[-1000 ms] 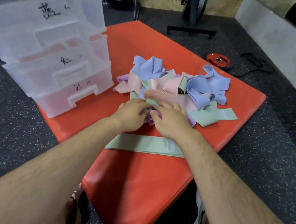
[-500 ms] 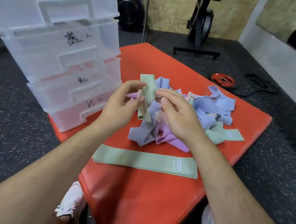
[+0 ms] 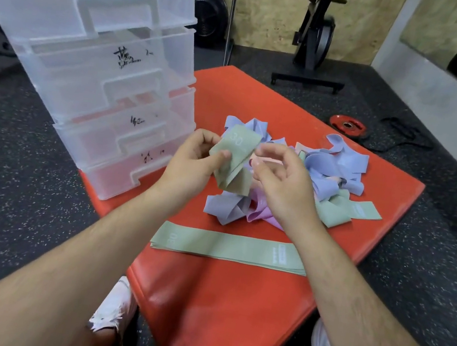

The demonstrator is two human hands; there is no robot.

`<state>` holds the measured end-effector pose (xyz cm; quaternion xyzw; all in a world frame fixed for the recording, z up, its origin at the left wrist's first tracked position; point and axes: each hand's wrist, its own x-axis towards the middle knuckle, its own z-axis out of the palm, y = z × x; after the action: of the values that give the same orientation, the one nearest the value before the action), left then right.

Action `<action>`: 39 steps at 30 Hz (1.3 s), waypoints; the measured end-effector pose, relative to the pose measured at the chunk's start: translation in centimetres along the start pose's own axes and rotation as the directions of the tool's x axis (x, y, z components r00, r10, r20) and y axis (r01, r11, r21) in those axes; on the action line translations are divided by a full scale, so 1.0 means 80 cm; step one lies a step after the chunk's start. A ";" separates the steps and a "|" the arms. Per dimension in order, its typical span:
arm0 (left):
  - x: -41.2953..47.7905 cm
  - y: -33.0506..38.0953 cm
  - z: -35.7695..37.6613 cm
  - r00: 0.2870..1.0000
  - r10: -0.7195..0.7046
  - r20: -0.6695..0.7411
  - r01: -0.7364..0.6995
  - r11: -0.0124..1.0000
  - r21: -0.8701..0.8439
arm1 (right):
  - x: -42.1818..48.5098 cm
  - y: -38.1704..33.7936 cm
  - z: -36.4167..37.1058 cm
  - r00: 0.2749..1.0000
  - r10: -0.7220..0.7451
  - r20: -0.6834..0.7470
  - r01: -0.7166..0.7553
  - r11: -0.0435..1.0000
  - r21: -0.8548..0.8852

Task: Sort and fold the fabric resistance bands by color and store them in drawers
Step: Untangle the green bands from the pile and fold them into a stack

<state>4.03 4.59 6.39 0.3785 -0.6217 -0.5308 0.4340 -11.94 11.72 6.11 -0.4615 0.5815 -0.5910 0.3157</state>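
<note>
Green band [image 3: 235,159] held above the pile [image 3: 326,170]; four stacked drawers [image 3: 101,78] closed.
The left hand [image 3: 189,166] pinches it between thumb and fingers; the right hand [image 3: 285,184] curls just beside, grip cannot be told. One flat green stack [image 3: 227,247] lies nearer on the red mat [image 3: 216,320], with bare mat from it to the near edge. Drawers fill the left corner.

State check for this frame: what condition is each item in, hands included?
Left hand: pinches the green band.
Green band: crumpled, held above the pile.
Right hand: fingers curled at the band's edge, grip unclear.
Flat green bands: stacked on the mat.
Pile: tangled, unsorted.
Drawers: all shut.
</note>
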 end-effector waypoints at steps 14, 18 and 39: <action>-0.020 0.011 0.019 0.977 0.175 0.126 -0.199 0.957 0.214 | -0.006 -0.014 -0.017 0.991 0.125 0.053 -0.130 0.986 0.107; -0.025 0.022 0.025 0.966 0.237 0.107 -0.258 0.923 0.284 | -0.011 -0.013 -0.014 0.994 0.073 0.086 -0.083 0.990 0.116; -0.038 0.059 -0.033 0.990 0.043 -0.134 -0.047 0.998 -0.030 | -0.021 0.004 -0.044 0.881 0.149 0.448 0.074 0.894 -0.443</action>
<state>7.47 7.24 10.77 0.3916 -0.5910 -0.5047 0.4926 -14.54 14.59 5.85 -0.6391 0.6163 -0.3049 0.3445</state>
